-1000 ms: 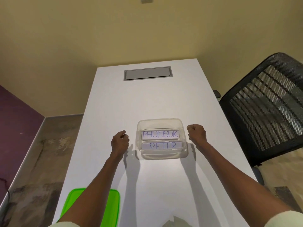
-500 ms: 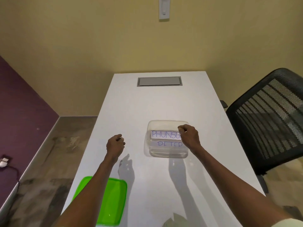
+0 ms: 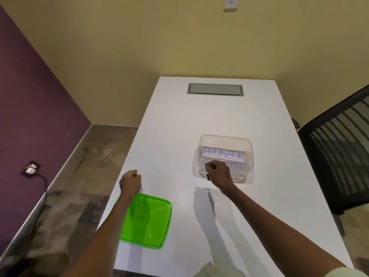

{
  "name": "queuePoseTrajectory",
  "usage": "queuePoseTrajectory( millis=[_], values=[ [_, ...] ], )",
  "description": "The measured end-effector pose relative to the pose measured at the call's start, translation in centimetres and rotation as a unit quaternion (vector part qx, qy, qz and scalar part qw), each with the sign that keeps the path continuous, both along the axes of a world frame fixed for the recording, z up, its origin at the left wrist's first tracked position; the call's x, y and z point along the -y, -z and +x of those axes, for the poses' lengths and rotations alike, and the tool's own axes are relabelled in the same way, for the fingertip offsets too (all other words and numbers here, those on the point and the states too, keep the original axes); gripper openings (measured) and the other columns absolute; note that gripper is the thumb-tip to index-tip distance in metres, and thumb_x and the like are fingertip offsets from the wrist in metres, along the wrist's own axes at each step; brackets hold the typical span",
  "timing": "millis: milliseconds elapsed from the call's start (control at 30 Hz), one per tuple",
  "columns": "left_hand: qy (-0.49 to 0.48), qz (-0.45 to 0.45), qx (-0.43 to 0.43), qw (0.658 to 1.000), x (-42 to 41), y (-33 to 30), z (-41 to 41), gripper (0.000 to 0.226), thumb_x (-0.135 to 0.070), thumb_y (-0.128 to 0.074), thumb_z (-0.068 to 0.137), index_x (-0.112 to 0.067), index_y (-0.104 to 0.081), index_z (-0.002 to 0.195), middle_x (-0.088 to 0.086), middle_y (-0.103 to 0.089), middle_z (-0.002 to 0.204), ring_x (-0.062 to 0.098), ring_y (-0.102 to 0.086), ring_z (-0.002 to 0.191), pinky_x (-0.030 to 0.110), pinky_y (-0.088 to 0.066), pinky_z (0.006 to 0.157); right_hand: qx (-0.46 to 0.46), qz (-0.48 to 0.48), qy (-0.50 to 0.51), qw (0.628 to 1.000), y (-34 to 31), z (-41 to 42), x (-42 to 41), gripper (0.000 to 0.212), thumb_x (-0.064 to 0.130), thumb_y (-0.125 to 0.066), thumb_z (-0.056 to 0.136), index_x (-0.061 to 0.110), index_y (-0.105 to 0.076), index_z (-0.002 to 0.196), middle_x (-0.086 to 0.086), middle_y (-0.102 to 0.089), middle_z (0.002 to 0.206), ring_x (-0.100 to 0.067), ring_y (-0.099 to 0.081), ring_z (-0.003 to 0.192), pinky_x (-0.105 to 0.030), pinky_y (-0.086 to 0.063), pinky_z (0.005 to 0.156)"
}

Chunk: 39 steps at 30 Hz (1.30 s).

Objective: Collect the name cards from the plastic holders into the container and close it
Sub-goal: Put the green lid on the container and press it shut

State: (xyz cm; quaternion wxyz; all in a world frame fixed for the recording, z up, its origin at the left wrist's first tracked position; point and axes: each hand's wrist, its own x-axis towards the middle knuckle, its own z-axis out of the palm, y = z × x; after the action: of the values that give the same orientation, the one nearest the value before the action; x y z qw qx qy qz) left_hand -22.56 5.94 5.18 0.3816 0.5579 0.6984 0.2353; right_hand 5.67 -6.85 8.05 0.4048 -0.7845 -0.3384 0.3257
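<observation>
A clear plastic container [image 3: 223, 139] stands on the white table [image 3: 199, 120], right of centre. Inside it lie two name cards: the "PHUNSUK" card [image 3: 223, 154] at the back and a second card [image 3: 236, 165] in front, half hidden by my right hand. My right hand [image 3: 218, 173] is a closed fist over the container's near left corner; whether it touches the rim I cannot tell. My left hand [image 3: 130, 181] is a closed fist over the table's left part, just beyond the green lid [image 3: 147, 222], which lies flat near the left front edge under my left forearm.
A grey cable hatch [image 3: 215, 89] is set into the far end of the table. A black mesh chair [image 3: 339, 148] stands close to the table's right edge. On the floor at left a plug and cable [image 3: 32, 169] lie by the purple wall.
The view has swung left and down, showing more of the green lid. My right fist has moved from the container's right side across to its near left corner. My left fist has drifted left.
</observation>
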Motion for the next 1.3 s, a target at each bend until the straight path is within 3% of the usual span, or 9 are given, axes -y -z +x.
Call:
queuePoseTrajectory(
  millis=[233,367,600,800,1000,1067,1167,1233,1300],
  values=[
    [0.049,-0.042,-0.100,0.993,1.0,2.4,-4.9,0.039,0.002,-0.057,0.091,0.012,-0.053,0.128,0.030,-0.054,0.133,0.038,-0.050,0.127,0.016,-0.039,0.098,-0.082,-0.075,-0.024,0.994,2.0,-5.2,0.6,0.021,0.001,-0.049,0.080,0.009,-0.059,0.064,-0.005,-0.057,0.061,-0.023,-0.061,0.051,-0.034,-0.055,0.062],
    [0.065,-0.060,-0.163,0.983,2.1,3.6,-6.4,0.044,-0.004,-0.060,0.089,0.011,-0.051,0.130,0.033,-0.055,0.130,0.040,-0.050,0.126,0.037,-0.036,0.104,-0.086,-0.131,-0.060,0.986,3.3,-8.3,1.1,0.027,-0.002,-0.047,0.076,0.011,-0.049,0.053,-0.009,-0.048,0.056,-0.023,-0.061,0.051,-0.029,-0.049,0.057],
    [0.071,-0.080,-0.205,0.973,3.3,5.0,-8.2,0.054,-0.009,-0.062,0.087,0.010,-0.045,0.135,0.031,-0.049,0.135,0.039,-0.046,0.129,0.038,-0.033,0.107,-0.105,-0.224,-0.075,0.966,6.0,-12.2,0.9,0.024,-0.003,-0.056,0.077,0.008,-0.047,0.057,-0.011,-0.052,0.058,-0.021,-0.058,0.052,-0.027,-0.045,0.058],
    [0.073,-0.095,-0.208,0.971,3.7,5.7,-9.3,0.058,-0.009,-0.060,0.090,0.010,-0.037,0.139,0.033,-0.046,0.137,0.040,-0.045,0.129,0.035,-0.031,0.105,-0.050,-0.286,-0.093,0.952,7.1,-14.2,0.9,0.032,0.004,-0.059,0.077,0.015,-0.038,0.055,-0.003,-0.041,0.054,-0.015,-0.042,0.049,-0.018,-0.029,0.037],
    [0.065,-0.116,-0.231,0.964,4.0,6.2,-9.8,0.059,-0.015,-0.058,0.091,0.006,-0.036,0.142,0.032,-0.042,0.141,0.043,-0.041,0.131,0.042,-0.034,0.107,-0.044,-0.313,-0.109,0.942,7.8,-15.0,0.9,0.026,0.003,-0.055,0.078,0.013,-0.041,0.058,-0.005,-0.048,0.056,-0.010,-0.047,0.045,-0.014,-0.030,0.034],
    [0.060,-0.121,-0.228,0.964,4.1,6.5,-9.8,0.059,-0.015,-0.058,0.092,0.005,-0.036,0.142,0.031,-0.041,0.141,0.044,-0.041,0.131,0.043,-0.034,0.108,-0.065,-0.315,-0.113,0.940,8.0,-15.2,0.9,0.024,0.004,-0.055,0.081,0.015,-0.045,0.062,-0.004,-0.052,0.059,-0.011,-0.052,0.051,-0.014,-0.040,0.039],
    [0.058,-0.126,-0.223,0.965,4.3,6.8,-9.8,0.056,-0.014,-0.057,0.092,0.005,-0.038,0.140,0.032,-0.043,0.139,0.045,-0.042,0.129,0.045,-0.034,0.108,-0.112,-0.324,-0.110,0.933,8.2,-15.3,1.0,0.019,0.007,-0.057,0.082,0.017,-0.051,0.068,0.002,-0.061,0.045,-0.014,-0.058,0.059,-0.026,-0.057,0.067],
    [0.055,-0.126,-0.220,0.966,4.3,6.9,-9.8,0.053,-0.014,-0.057,0.092,0.006,-0.041,0.138,0.032,-0.045,0.137,0.045,-0.043,0.127,0.045,-0.035,0.108,-0.093,-0.323,-0.118,0.934,8.2,-15.7,1.0,0.012,0.005,-0.057,0.080,0.011,-0.056,0.070,0.000,-0.060,0.042,-0.013,-0.060,0.053,-0.029,-0.056,0.069],
    [0.051,-0.123,-0.214,0.968,4.3,6.9,-9.7,0.051,-0.013,-0.056,0.092,0.006,-0.042,0.137,0.032,-0.046,0.136,0.045,-0.043,0.127,0.046,-0.035,0.108,-0.064,-0.317,-0.127,0.938,8.1,-16.1,0.9,0.008,0.003,-0.057,0.077,0.005,-0.058,0.070,-0.010,-0.059,0.058,-0.022,-0.063,0.064,-0.029,-0.051,0.063]
  ],
)
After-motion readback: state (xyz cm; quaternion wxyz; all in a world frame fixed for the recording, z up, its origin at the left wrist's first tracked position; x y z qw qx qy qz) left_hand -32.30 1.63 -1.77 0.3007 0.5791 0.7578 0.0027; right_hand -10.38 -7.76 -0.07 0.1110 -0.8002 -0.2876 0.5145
